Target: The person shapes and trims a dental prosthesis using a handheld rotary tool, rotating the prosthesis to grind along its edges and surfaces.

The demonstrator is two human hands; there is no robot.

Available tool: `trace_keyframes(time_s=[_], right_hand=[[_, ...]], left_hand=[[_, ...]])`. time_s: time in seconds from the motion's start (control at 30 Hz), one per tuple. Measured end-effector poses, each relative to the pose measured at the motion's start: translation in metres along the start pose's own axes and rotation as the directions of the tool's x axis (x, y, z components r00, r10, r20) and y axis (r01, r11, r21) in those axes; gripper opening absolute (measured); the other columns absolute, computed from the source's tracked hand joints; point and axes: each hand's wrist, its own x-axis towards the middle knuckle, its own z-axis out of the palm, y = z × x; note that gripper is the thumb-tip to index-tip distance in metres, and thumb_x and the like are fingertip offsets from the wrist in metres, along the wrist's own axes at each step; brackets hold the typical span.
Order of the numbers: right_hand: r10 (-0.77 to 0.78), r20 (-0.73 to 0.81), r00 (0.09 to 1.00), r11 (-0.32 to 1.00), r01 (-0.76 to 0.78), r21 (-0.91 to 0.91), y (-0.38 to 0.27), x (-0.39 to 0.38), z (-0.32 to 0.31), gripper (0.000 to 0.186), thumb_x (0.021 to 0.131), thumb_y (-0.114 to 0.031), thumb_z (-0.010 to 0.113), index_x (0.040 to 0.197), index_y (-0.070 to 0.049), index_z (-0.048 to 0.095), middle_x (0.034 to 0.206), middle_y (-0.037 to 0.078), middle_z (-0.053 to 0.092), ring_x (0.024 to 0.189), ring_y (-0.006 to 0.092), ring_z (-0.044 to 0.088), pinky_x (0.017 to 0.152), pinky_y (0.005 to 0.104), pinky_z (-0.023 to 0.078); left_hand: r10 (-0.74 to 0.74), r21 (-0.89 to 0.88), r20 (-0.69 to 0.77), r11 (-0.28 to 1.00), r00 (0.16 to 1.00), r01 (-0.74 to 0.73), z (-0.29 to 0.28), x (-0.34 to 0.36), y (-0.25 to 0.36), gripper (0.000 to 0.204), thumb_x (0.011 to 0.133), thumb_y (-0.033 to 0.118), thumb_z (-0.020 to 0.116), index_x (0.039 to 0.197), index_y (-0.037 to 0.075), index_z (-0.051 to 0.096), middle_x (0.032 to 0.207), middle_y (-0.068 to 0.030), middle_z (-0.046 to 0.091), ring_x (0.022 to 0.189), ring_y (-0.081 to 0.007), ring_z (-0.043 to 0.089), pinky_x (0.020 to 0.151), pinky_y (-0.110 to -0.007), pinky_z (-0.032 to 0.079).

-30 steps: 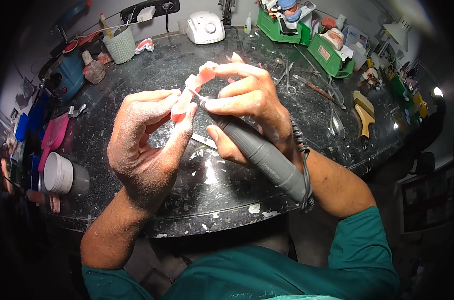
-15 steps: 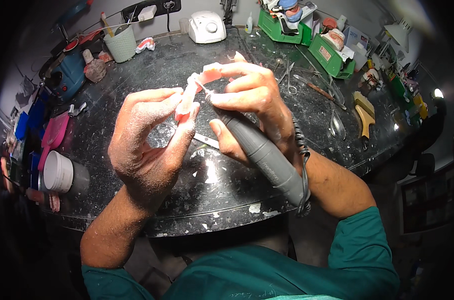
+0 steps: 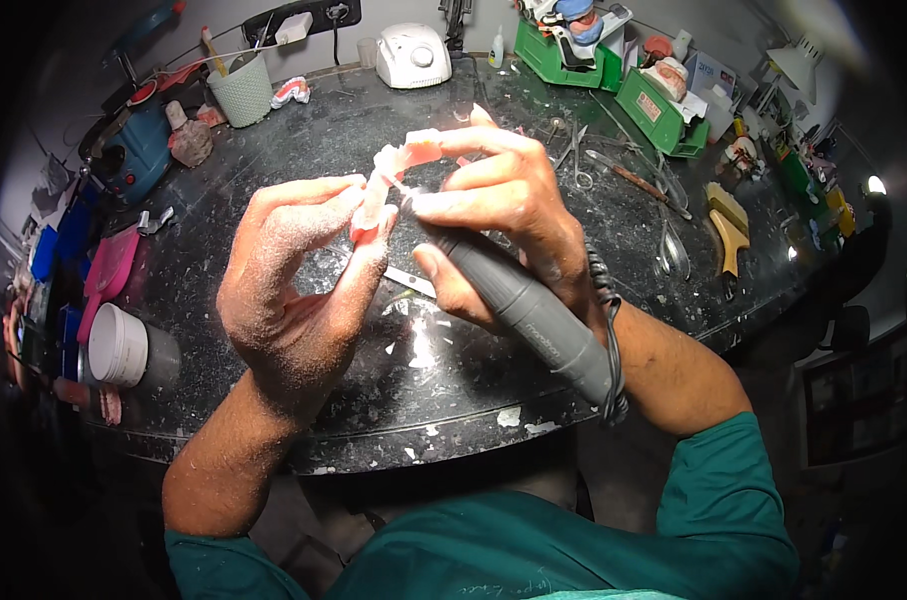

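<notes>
Well, pink piece [image 3: 376,192]: from my end I see it raised above the worktop [image 3: 304,140], a curved strip lying just past the left fingertips and reaching across toward the right hand.
Left hand [image 3: 274,295]: dusted pale, fingers bent and thumb opposed in a narrow pinch; it has hold of the strip's near end.
Right hand [image 3: 519,205]: curled around the grinder, thumb beneath; its forefinger stretches to the strip's far end and appears to touch it.
Grinder [image 3: 514,300]: dark grey, slanting up toward the strip, its thin tip at the inner curve; I cannot tell whether they touch. A coiled cable [image 3: 606,290] hangs at its back end.
Worktop's left edge: a white tub [image 3: 119,345] tipped toward me.
Worktop's far edge: a white box with a knob [image 3: 414,55].
Worktop's right edge: a brush [image 3: 729,225], with scissors [image 3: 576,160] farther in.
</notes>
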Motion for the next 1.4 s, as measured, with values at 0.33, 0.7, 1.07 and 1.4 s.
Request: trace_keyframes(time_s=[0.33, 0.7, 1.07, 1.4], right_hand=[[-0.008, -0.022, 1.000, 1.000, 0.008, -0.004, 0.004, -0.002, 0.002, 0.046, 0.069, 0.005, 0.077, 0.111, -0.007, 0.063, 0.104, 0.011, 0.063, 0.115, 0.0335, 0.064, 0.108, 0.0576, 0.042], [-0.020, -0.009, 1.000, 1.000, 0.020, -0.005, 0.004, -0.001, 0.000, 0.048, 0.069, 0.005, 0.078, 0.113, -0.007, 0.063, 0.102, 0.011, 0.062, 0.117, 0.0359, 0.062, 0.110, 0.0592, 0.042], [-0.036, -0.024, 0.999, 0.999, 0.036, 0.004, 0.008, -0.002, 0.002, 0.049, 0.067, 0.004, 0.078, 0.112, -0.007, 0.063, 0.099, 0.010, 0.062, 0.118, 0.0375, 0.062, 0.110, 0.0602, 0.041], [-0.034, 0.003, 0.999, 0.999, 0.034, 0.012, 0.008, -0.001, 0.001, 0.047, 0.067, 0.004, 0.076, 0.111, -0.007, 0.063, 0.100, 0.011, 0.061, 0.119, 0.0382, 0.062, 0.110, 0.0616, 0.039]], left_hand=[[-0.008, 0.016, -0.009, 1.000, 1.000, 0.008, 0.000, 0.002, 0.002, 0.029, 0.073, -0.013, 0.078, 0.098, -0.003, 0.069, 0.102, -0.0170, 0.070, 0.095, -0.0237, 0.069, 0.085, -0.033, 0.054], [-0.099, -0.153, -0.011, 0.984, 0.995, 0.096, 0.000, 0.001, 0.000, 0.029, 0.081, -0.013, 0.076, 0.106, -0.003, 0.065, 0.112, -0.0145, 0.065, 0.104, -0.0174, 0.067, 0.093, -0.029, 0.057], [-0.216, -0.281, 0.016, 0.936, 0.976, 0.211, -0.002, 0.000, 0.001, 0.029, 0.083, -0.012, 0.075, 0.108, -0.003, 0.062, 0.114, -0.0139, 0.066, 0.107, -0.0183, 0.068, 0.096, -0.031, 0.056], [-0.334, -0.298, 0.027, 0.897, 0.942, 0.327, -0.004, 0.003, 0.008, 0.027, 0.086, -0.009, 0.075, 0.108, -0.003, 0.062, 0.112, -0.0136, 0.068, 0.104, -0.0177, 0.069, 0.095, -0.031, 0.056]])
